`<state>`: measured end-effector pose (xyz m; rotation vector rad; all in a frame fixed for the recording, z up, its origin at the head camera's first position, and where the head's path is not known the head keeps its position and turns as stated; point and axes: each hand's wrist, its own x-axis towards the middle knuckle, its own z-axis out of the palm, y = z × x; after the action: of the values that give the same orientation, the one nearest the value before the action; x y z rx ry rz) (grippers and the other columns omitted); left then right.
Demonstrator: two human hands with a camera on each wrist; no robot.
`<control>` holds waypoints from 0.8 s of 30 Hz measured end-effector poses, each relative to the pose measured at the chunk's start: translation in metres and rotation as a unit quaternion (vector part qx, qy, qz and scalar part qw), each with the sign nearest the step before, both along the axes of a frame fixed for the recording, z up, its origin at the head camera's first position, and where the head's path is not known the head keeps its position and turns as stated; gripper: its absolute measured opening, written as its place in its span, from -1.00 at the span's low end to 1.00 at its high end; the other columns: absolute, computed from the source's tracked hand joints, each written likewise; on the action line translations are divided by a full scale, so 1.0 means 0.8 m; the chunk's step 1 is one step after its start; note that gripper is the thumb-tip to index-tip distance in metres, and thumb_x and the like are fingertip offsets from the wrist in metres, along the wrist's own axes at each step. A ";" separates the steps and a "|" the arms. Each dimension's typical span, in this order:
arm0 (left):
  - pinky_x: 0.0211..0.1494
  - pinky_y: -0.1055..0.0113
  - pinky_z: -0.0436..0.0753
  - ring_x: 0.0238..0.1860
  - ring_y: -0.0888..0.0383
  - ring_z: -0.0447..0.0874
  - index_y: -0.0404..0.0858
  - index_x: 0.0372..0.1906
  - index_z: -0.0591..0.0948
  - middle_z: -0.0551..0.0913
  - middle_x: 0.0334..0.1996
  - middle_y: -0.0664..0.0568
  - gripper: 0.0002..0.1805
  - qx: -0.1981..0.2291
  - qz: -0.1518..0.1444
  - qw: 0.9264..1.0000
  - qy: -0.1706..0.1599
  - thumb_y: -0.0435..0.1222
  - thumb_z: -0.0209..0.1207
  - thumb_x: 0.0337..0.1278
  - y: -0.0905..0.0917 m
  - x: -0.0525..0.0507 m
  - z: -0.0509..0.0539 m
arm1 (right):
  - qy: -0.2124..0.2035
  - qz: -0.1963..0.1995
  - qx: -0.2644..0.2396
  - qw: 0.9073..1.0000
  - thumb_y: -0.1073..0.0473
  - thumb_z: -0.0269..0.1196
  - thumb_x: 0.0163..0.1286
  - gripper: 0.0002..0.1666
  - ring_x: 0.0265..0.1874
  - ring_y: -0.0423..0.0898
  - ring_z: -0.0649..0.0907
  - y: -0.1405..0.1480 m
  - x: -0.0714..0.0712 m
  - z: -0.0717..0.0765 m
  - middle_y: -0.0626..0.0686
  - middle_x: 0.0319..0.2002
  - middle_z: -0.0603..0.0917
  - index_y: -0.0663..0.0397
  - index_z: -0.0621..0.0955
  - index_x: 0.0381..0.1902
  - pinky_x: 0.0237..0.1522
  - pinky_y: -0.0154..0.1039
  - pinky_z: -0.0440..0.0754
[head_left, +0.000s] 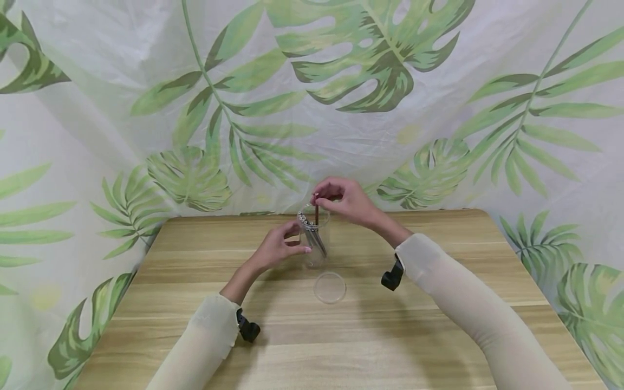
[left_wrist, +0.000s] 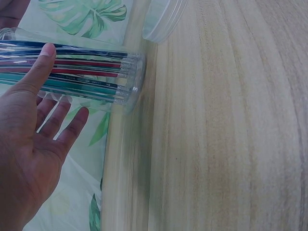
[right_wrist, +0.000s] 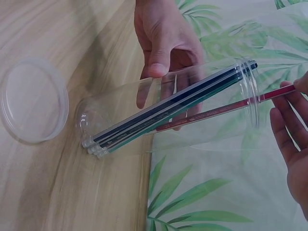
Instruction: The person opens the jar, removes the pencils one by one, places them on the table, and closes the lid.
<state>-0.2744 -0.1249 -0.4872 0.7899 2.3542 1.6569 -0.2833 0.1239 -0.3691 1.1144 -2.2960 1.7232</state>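
A clear jar [head_left: 316, 261] stands near the table's back edge, with several dark and green pencils [right_wrist: 168, 107] leaning together inside it. My left hand [head_left: 279, 246] grips the jar from the left, its thumb on the near side and the other fingers behind, as the left wrist view shows. Above the jar's open mouth, my right hand [head_left: 352, 201] pinches the upper end of a red pencil [right_wrist: 207, 115]. Most of that pencil is inside the jar, slanting apart from the bunch in the right wrist view.
A clear round lid [head_left: 330, 287] lies on the wooden table [head_left: 312, 346] just in front of the jar. Behind the table hangs a leaf-patterned cloth [head_left: 341, 135]. A small black device sits at each wrist.
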 end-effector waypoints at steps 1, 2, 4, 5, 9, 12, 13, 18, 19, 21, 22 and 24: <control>0.34 0.09 0.70 0.36 -0.20 0.61 -0.31 0.36 0.55 0.68 0.24 -0.21 -0.31 0.000 0.000 1.000 0.000 -0.37 0.55 0.12 0.000 0.000 0.000 | -0.003 -0.003 -0.004 1.000 0.49 0.33 0.44 -0.83 -0.18 0.12 0.82 0.001 0.000 0.000 0.25 -0.18 0.82 0.40 0.70 -0.04 -0.12 -0.31 0.79; 0.34 0.09 0.70 0.36 -0.20 0.61 -0.32 0.35 0.55 0.68 0.24 -0.21 -0.32 0.000 0.000 1.000 0.000 -0.37 0.55 0.12 0.000 0.000 -0.001 | -0.006 -0.006 -0.010 1.000 0.50 0.33 0.43 -0.83 -0.18 0.08 0.82 0.002 -0.001 0.001 0.24 -0.18 0.82 0.41 0.70 -0.04 -0.12 -0.31 0.79; 0.33 0.07 0.70 0.35 -0.22 0.61 -0.33 0.35 0.55 0.68 0.24 -0.23 -0.31 0.001 0.000 1.000 0.002 -0.38 0.55 0.11 0.000 -0.001 -0.001 | -0.015 -0.010 -0.024 1.000 0.51 0.34 0.42 -0.82 -0.18 0.01 0.82 0.004 -0.001 0.001 0.25 -0.18 0.82 0.41 0.69 -0.04 -0.11 -0.30 0.80; 0.33 0.07 0.70 0.35 -0.22 0.61 -0.32 0.35 0.55 0.68 0.23 -0.23 -0.32 0.001 0.001 1.000 0.001 -0.38 0.55 0.11 0.000 -0.001 -0.001 | -0.018 -0.012 -0.031 0.999 0.51 0.34 0.41 -0.82 -0.18 -0.03 0.82 0.005 -0.001 0.002 0.25 -0.18 0.82 0.43 0.68 -0.04 -0.11 -0.30 0.80; 0.33 0.04 0.70 0.35 -0.24 0.61 -0.33 0.35 0.55 0.68 0.24 -0.25 -0.31 0.000 0.001 1.000 0.000 -0.38 0.56 0.11 0.000 -0.001 -0.001 | -0.037 -0.022 -0.061 0.997 0.51 0.35 0.40 -0.81 -0.18 -0.11 0.82 0.009 -0.002 0.004 0.27 -0.16 0.82 0.43 0.67 -0.04 -0.07 -0.25 0.83; 0.34 0.04 0.70 0.35 -0.23 0.61 -0.32 0.34 0.55 0.67 0.25 -0.25 -0.31 0.001 0.001 1.000 -0.002 -0.38 0.56 0.10 0.000 -0.001 0.000 | -0.055 -0.026 -0.093 0.994 0.53 0.34 0.40 -0.81 -0.19 -0.12 0.82 0.012 -0.001 0.006 0.21 -0.18 0.82 0.46 0.66 -0.04 -0.07 -0.20 0.84; 0.34 0.05 0.70 0.36 -0.22 0.61 -0.32 0.34 0.55 0.67 0.24 -0.24 -0.32 0.000 0.001 1.000 -0.002 -0.38 0.56 0.10 0.000 -0.001 0.000 | -0.066 -0.024 -0.108 0.992 0.54 0.34 0.40 -0.80 -0.19 -0.11 0.82 0.012 -0.001 0.006 0.18 -0.19 0.82 0.48 0.65 -0.04 -0.06 -0.18 0.85; 0.33 0.08 0.70 0.35 -0.19 0.62 -0.32 0.32 0.56 0.68 0.24 -0.22 -0.32 0.006 0.001 1.000 0.001 -0.40 0.56 0.08 0.000 0.000 0.000 | -0.110 -0.019 -0.173 0.979 0.57 0.31 0.39 -0.79 -0.20 0.01 0.83 0.016 0.003 0.010 0.08 -0.22 0.83 0.41 0.67 -0.05 -0.06 -0.06 0.86; 0.34 0.07 0.70 0.35 -0.19 0.62 -0.33 0.32 0.56 0.68 0.23 -0.22 -0.32 0.008 0.000 1.000 0.002 -0.41 0.56 0.08 0.001 0.000 0.000 | -0.117 -0.021 -0.182 0.976 0.57 0.32 0.39 -0.78 -0.21 0.02 0.83 0.017 0.004 0.011 0.07 -0.22 0.83 0.34 0.69 -0.05 -0.07 -0.04 0.86; 0.34 0.05 0.69 0.35 -0.20 0.62 -0.34 0.32 0.56 0.68 0.23 -0.23 -0.32 0.007 0.000 1.000 0.005 -0.41 0.56 0.07 0.001 0.000 0.000 | -0.124 -0.026 -0.198 0.972 0.58 0.32 0.39 -0.73 -0.23 0.04 0.83 0.019 0.004 0.013 0.08 -0.23 0.83 0.22 0.73 -0.07 -0.08 -0.03 0.87; 0.35 0.04 0.69 0.35 -0.20 0.62 -0.34 0.31 0.56 0.68 0.22 -0.23 -0.32 0.007 0.000 1.000 0.006 -0.42 0.56 0.07 0.001 0.000 0.001 | -0.127 -0.027 -0.207 0.970 0.58 0.32 0.38 -0.70 -0.23 0.04 0.83 0.020 0.004 0.014 0.09 -0.23 0.83 0.17 0.74 -0.08 -0.08 -0.03 0.87; 0.35 0.02 0.68 0.34 -0.21 0.62 -0.34 0.30 0.57 0.69 0.21 -0.24 -0.33 0.006 0.002 1.000 0.006 -0.42 0.57 0.06 0.001 0.000 0.001 | -0.135 -0.032 -0.224 0.965 0.60 0.32 0.37 -0.66 -0.24 0.01 0.83 0.021 0.003 0.016 0.08 -0.24 0.83 0.11 0.75 -0.09 -0.11 -0.08 0.87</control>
<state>-0.2741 -0.1239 -0.4867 0.8010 2.3582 1.6741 -0.2805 0.1410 -0.3559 0.7491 -1.8794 2.3279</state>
